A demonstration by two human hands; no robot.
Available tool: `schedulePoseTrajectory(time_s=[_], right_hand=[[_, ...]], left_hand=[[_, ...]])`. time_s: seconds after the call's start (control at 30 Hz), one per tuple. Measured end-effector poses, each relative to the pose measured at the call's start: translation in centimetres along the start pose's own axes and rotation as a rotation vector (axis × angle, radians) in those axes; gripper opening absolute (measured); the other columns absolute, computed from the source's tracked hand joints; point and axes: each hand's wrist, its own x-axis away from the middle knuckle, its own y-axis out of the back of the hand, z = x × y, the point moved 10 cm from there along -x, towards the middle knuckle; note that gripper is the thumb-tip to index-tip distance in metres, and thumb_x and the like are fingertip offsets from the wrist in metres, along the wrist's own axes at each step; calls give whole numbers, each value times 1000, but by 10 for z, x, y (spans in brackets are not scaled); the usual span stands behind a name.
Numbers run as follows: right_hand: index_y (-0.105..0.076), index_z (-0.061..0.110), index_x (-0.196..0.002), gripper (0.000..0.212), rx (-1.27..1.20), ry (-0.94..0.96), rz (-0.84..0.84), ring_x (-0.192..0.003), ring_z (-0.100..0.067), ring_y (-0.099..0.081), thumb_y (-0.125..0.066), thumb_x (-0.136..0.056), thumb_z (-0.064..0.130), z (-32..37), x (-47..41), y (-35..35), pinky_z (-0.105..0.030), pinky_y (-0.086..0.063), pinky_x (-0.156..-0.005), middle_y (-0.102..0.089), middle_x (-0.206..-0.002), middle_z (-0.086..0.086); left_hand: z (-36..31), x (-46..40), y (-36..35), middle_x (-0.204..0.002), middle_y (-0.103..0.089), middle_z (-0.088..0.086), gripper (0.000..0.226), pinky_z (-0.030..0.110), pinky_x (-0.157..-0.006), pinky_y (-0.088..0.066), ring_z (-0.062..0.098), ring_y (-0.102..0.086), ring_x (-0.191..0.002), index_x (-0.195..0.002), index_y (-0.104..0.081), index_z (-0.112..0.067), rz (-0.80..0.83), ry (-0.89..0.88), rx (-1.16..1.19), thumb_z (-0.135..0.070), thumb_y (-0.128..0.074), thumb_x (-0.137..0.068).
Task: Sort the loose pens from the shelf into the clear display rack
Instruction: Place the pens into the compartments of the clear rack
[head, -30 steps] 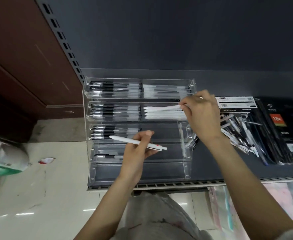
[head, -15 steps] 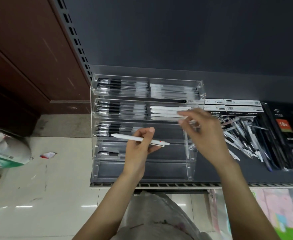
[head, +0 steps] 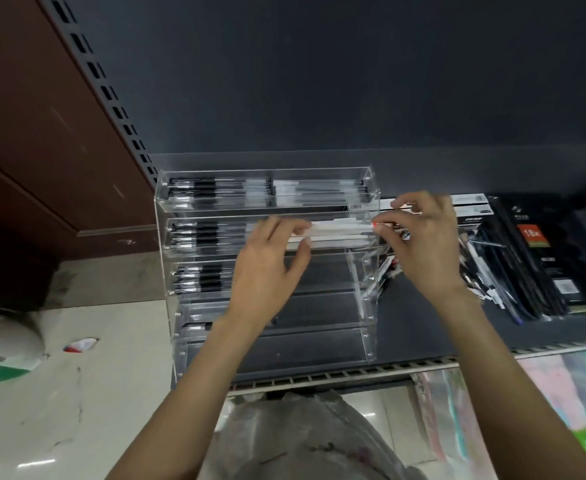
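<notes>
1. A white pen [head: 340, 227] with a red end lay level at the right compartment of the second tier of the clear display rack [head: 267, 265], on or just above other white pens there.
2. The left hand [head: 267, 271] pinched its left end with the other fingers loosely spread; the right hand [head: 423, 244] pinched the red end by the rack's right wall.
3. The step looked like setting this pen into its slot.
4. Next, both hands would probably need to let go together so the pen settled parallel to its neighbours.
5. More loose pens [head: 482, 271] sat heaped on the dark shelf [head: 423, 327] just right of the rack, still to sort.
</notes>
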Motion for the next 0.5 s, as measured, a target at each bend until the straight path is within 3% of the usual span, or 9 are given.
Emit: schedulePoseTrajectory(time_s=[0.07, 0.17, 0.23, 0.37, 0.5], right_hand=[[-76, 22, -82, 5, 31, 29, 27, -87, -32, -49, -75, -77, 22, 5, -3, -13, -38, -43, -79, -59, -98, -6], [-76, 23, -79, 6, 96, 40, 69, -88, -33, -48, -78, -74, 21, 10, -3, -27, -39, -44, -77, -58, -99, -7], [-76, 23, -77, 4, 138, 52, 86, -89, -31, -47, -78, -74, 22, 13, -2, -32, -39, -43, -76, -56, -98, -7], [-76, 21, -77, 2, 178, 72, 74, -89, -23, -37, -74, -78, 21, 20, 3, -33, -36, -39, -73, -56, -95, -7], [-74, 16, -96, 17, 79, 30, -37, -93, -24, -43, -65, -83, 8, 21, 11, -14, -39, -43, -78, -58, -100, -9]], left_hand=[[7, -7, -9, -112, -62, 1, 33, 29, -96, -43, 16, -53, -107, -117, -62, -14, 48, -57, -121, -28, -46, -93], [19, -7, -37, -123, -61, 0, 43, 42, -114, -24, 21, -50, -123, -122, -61, -17, 224, -70, -254, -38, -38, -93], [24, -2, -49, -127, -60, -1, 41, 43, -116, -17, 20, -47, -127, -125, -59, -18, 280, -85, -299, -38, -41, -94], [25, 2, -54, -129, -59, 1, 36, 43, -117, -17, 20, -48, -126, -128, -57, -17, 265, -119, -335, -30, -53, -94], [16, -1, -46, -123, -61, 1, 38, 44, -115, -24, 20, -53, -119, -126, -58, -17, 209, -141, -306, -31, -43, -94]])
